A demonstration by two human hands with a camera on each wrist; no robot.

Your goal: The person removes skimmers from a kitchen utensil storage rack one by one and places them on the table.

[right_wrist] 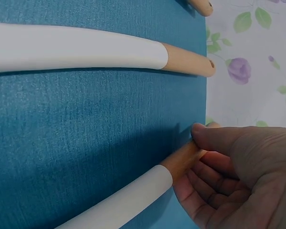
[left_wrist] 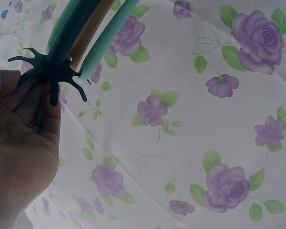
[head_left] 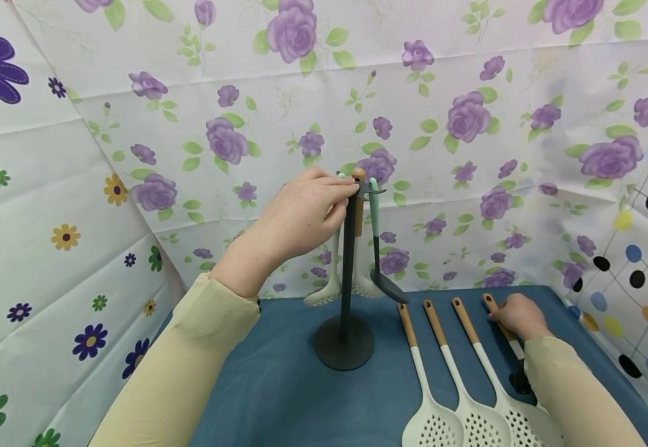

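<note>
At the top of a black utensil stand (head_left: 345, 344), my left hand (head_left: 304, 214) pinches its hooked head (left_wrist: 52, 74) between thumb and fingers. A ladle (head_left: 387, 285) with a mint handle and black bowl hangs on the stand's right side. Behind the post hang a pale slotted utensil (head_left: 326, 292) and another with a wooden handle (head_left: 359, 220). Over at the right, my right hand (head_left: 522, 315) grips the wooden handle end (right_wrist: 183, 160) of a white-shafted utensil (right_wrist: 119, 198). Its head is hidden behind my right forearm.
Three white perforated skimmers (head_left: 434, 428) with wooden handles lie side by side on the blue tabletop (head_left: 279, 385), between the stand and my right hand. Flowered cloth (head_left: 458, 205) rises behind the table; patterned cloths stand at both sides.
</note>
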